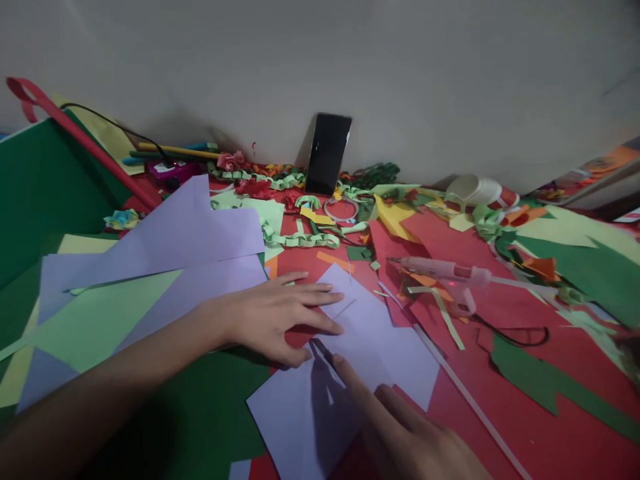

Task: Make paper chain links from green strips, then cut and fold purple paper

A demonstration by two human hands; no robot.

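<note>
My left hand (280, 313) lies flat with fingers stretched out, pressing on the left part of a lavender paper sheet (380, 347) on the red table. My right hand (410, 433) comes in from the bottom; its forefinger points along a thin dark stick-like thing (323, 350) on the sheet, perhaps a pen. Whether the fingers grip that thing I cannot make out. A faint line or crease (345, 308) runs across the sheet near my left fingertips.
More lavender and light green sheets (165, 267) lie at left over dark green paper (40, 180). A pink glue gun (450, 273) with a black cord rests right of the sheet. A phone (327, 153) leans on the wall behind paper chains (295, 237) and scraps.
</note>
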